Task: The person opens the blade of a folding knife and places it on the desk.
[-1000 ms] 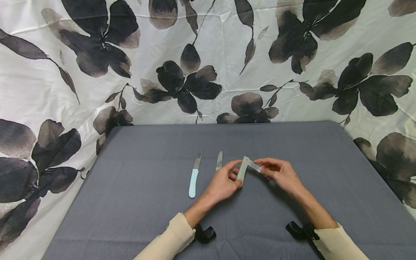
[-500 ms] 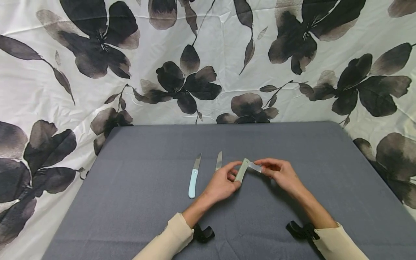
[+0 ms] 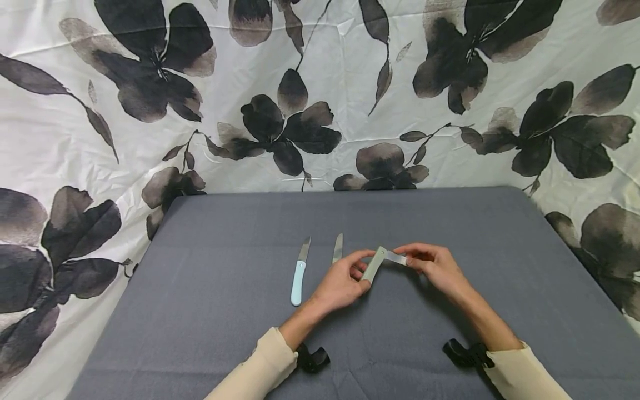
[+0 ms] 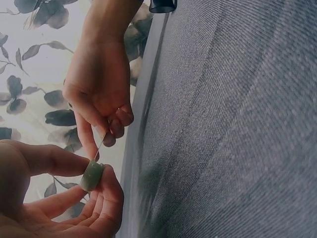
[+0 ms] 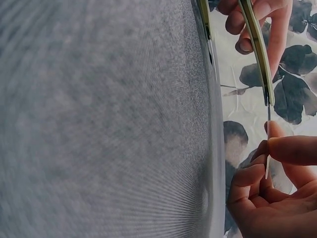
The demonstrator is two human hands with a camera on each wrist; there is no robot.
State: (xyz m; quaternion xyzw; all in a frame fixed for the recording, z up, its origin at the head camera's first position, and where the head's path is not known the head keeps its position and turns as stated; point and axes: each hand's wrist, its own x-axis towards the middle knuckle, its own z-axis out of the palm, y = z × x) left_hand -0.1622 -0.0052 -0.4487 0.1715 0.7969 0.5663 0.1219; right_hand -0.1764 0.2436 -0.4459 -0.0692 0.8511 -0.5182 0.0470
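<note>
A folding knife with a pale green handle [image 3: 374, 268] is held above the grey table, its blade [image 3: 396, 258] bent out at an angle. My left hand [image 3: 342, 284] grips the handle between thumb and fingers. The bare blade is pinched by the thumb and fingers of my right hand [image 3: 436, 270], seen close up in the right wrist view, where the handle [image 5: 257, 44] shows a slot along its edge. In the left wrist view the handle's end [image 4: 92, 176] sits between the left fingertips.
Left of the hands, a knife with a light blue handle [image 3: 297, 283] lies unfolded on the table [image 3: 225, 266]. Beside it is a second blade [image 3: 338, 248], its handle hidden behind the left hand. A floral cloth [image 3: 310, 166] hangs behind the table.
The blade has swung slightly further out from the handle, nearer to level in the head view. My right hand has shifted a little to the right with it; the left barely moves.
</note>
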